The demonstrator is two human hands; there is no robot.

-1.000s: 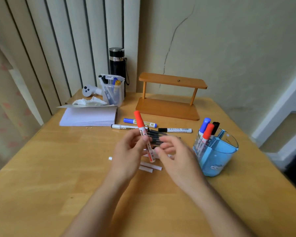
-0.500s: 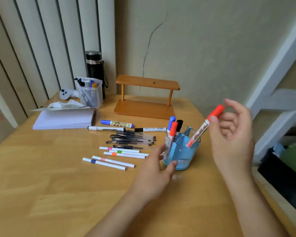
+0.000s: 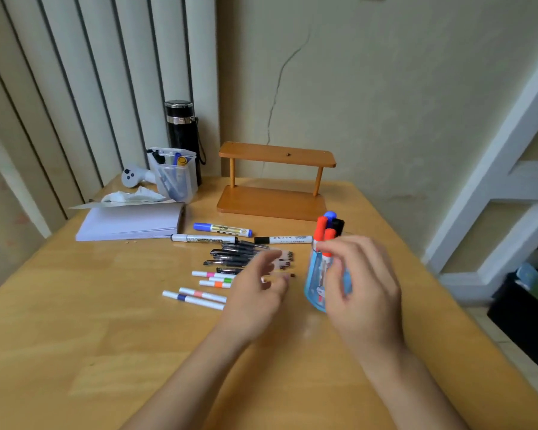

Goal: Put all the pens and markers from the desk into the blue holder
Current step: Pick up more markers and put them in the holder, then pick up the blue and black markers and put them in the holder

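The blue holder [image 3: 312, 280] stands on the desk's right side with a blue-capped, a black-capped and a red-capped marker [image 3: 321, 226] in it. My right hand [image 3: 364, 290] is in front of the holder. Its fingertips pinch a second red-capped marker [image 3: 329, 236] that stands inside. My left hand [image 3: 255, 293] hovers open and blurred over the loose pens. On the desk lie several black gel pens [image 3: 235, 257], several thin white pens [image 3: 208, 283], a blue marker [image 3: 222, 229], a whiteboard marker [image 3: 204, 238] and a black-capped white marker [image 3: 283, 239].
A wooden two-tier stand [image 3: 274, 181] sits at the back. A stack of paper [image 3: 131, 223], a tissue [image 3: 134, 195], a clear pen box [image 3: 176, 175], a black bottle [image 3: 184, 131] and a grey controller [image 3: 131, 176] fill the back left. The desk's right edge lies close to the holder.
My right hand carried the red marker from mid-air down into the blue holder. My left hand moved from beside the holder to over the loose pens.
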